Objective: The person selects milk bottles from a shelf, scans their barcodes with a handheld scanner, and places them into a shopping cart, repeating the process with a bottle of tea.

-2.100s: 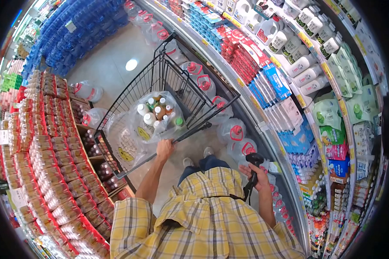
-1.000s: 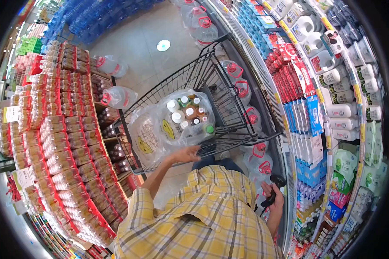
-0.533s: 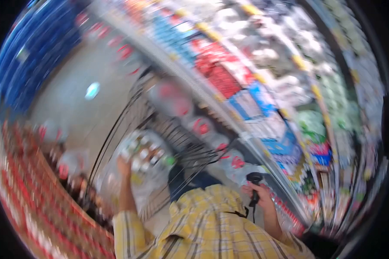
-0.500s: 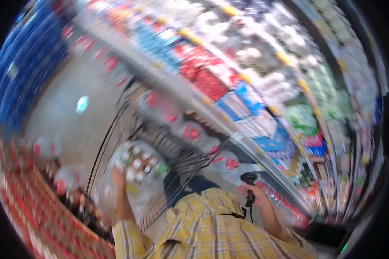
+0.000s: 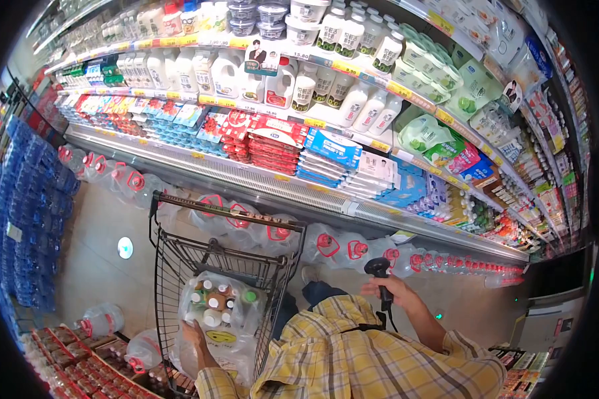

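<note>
My right hand [image 5: 398, 291] is wrapped round the handle of a black barcode scanner [image 5: 378, 268], head upward, its cord hanging down by my yellow plaid shirt. My left hand [image 5: 196, 338] is closed at the left edge of a clear plastic bag [image 5: 247, 346] inside the shopping cart [image 5: 160, 286]; the bag hides part of the fingertips. Several bottles [image 5: 213, 303] with white, brown and green caps stand upright at the bag's far end. A yellow printed label [image 5: 219, 336] shows through the plastic.
A dairy shelf [image 5: 339, 199] with milk bottles, cartons and pouches runs across the front. Large water jugs [image 5: 326, 245] with red handles line its foot. Blue bottle packs [image 5: 26, 219] are stacked at left; red-brown packs [image 5: 73, 362] lie at lower left.
The view has turned and sharpened from a blur. The cart now appears more upright, and my left hand with the bag sits lower in view. My right hand keeps the barcode scanner.
</note>
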A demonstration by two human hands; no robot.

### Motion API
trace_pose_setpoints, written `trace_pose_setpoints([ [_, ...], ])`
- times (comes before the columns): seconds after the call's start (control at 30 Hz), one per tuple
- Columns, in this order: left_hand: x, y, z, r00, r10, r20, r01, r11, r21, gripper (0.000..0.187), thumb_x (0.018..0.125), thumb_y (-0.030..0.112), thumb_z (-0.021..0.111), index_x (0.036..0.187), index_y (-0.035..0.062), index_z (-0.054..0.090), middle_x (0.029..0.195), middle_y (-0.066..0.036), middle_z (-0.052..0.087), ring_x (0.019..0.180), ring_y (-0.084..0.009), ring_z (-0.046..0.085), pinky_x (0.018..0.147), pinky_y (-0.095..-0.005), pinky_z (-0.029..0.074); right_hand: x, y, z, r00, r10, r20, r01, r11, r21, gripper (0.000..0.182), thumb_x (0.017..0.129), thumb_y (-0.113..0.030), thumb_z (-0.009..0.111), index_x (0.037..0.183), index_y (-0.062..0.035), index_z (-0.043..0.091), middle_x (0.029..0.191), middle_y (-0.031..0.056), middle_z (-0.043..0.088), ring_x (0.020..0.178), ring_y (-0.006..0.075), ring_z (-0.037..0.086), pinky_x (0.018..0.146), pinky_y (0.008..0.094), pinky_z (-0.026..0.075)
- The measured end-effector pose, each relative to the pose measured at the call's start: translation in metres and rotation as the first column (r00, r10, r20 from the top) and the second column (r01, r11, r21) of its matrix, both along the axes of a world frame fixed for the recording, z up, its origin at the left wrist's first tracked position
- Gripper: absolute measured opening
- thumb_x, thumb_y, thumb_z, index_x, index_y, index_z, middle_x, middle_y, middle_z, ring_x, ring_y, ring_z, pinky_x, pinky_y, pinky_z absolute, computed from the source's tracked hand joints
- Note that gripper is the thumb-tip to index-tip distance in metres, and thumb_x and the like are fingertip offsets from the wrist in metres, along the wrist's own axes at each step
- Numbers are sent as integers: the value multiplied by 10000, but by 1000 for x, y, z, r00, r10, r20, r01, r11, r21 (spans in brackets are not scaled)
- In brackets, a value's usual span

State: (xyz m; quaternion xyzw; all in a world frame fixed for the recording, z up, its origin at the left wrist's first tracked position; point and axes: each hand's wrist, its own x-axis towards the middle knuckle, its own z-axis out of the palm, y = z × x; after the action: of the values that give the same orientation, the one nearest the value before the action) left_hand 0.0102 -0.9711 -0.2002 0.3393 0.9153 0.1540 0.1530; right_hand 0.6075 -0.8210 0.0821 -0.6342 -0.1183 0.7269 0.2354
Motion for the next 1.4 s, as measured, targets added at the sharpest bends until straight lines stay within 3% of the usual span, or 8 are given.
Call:
trace_pose_setpoints([
  [0.13, 15, -6, 59, 997, 74, 8, -74, 997, 8, 554, 783, 319, 635, 1172, -52, 497, 1047, -314, 574, 951, -439, 567, 814, -462, 444, 13, 12, -17, 999, 38, -9, -38, 999, -34, 325, 846, -209, 630, 1056, 5, 505, 1094, 169, 608, 970, 249, 638, 533, 203, 439],
  [0.37, 40, -13, 169, 943, 27, -331, 46, 976, 211, 363, 738, 244, 681, 939, -25, 543, 824, -244, 593, 753, -426, 566, 675, -465, 440, 20, 42, -13, 983, 118, -138, -108, 991, 83, 329, 808, -191, 659, 1048, -4, 533, 1032, 149, 637, 928, 240, 651, 606, 234, 462],
  [0.57, 113, 37, 311, 975, -36, -219, 130, 895, 427, 252, 729, 155, 674, 841, -8, 518, 718, -186, 539, 653, -343, 517, 611, -393, 420, 8, 73, 23, 937, 217, -275, -171, 969, 181, 251, 817, -128, 646, 1015, -57, 509, 1077, 159, 621, 970, 249, 637, 661, 254, 496],
  [0.7, 161, 69, 383, 987, -159, -26, 148, 832, 535, 240, 722, 122, 686, 871, 16, 531, 713, -64, 499, 652, -171, 478, 595, -302, 399, -1, 90, 50, 898, 286, -335, -215, 948, 234, 218, 819, -117, 647, 981, -69, 509, 1076, 159, 618, 970, 261, 635, 633, 221, 487],
  [0.9, 217, 140, 412, 847, -450, 284, 82, 638, 766, 304, 704, 141, 673, 948, 25, 534, 863, -14, 486, 772, -92, 439, 692, -229, 368, -1, 109, 43, 823, 408, -395, -274, 895, 352, 312, 882, -214, 583, 1099, -2, 506, 1209, 223, 538, 1057, 301, 589, 487, 161, 471],
  [1.17, 284, 225, 394, 468, -736, 489, 1, 554, 832, 324, 677, 165, 668, 943, 30, 540, 828, -13, 558, 754, -88, 510, 700, -228, 402, 16, 109, 36, 771, 180, -610, -21, 966, 258, 647, 882, -458, 540, 1275, 35, 397, 1166, 239, 553, 1061, 310, 587, 477, 185, 431],
  [1.27, 298, 240, 395, 409, -775, 482, 90, 560, 824, 354, 657, 166, 687, 956, 35, 549, 848, -16, 557, 777, -97, 519, 705, -236, 406, 24, 105, 30, 681, 150, -717, 80, 958, 276, 570, 883, -441, 549, 1227, 5, 455, 1043, 155, 611, 929, 229, 636, 462, 183, 428],
  [1.4, 317, 251, 416, 252, -871, 421, 276, 482, 832, 389, 642, 160, 728, 968, 33, 558, 917, -46, 548, 872, -135, 508, 784, -274, 390, 31, 99, 3, 809, 2, -587, 153, 965, 215, 433, 895, -398, 549, 1148, -47, 528, 923, 67, 611, 687, 125, 549, 426, 194, 390],
])
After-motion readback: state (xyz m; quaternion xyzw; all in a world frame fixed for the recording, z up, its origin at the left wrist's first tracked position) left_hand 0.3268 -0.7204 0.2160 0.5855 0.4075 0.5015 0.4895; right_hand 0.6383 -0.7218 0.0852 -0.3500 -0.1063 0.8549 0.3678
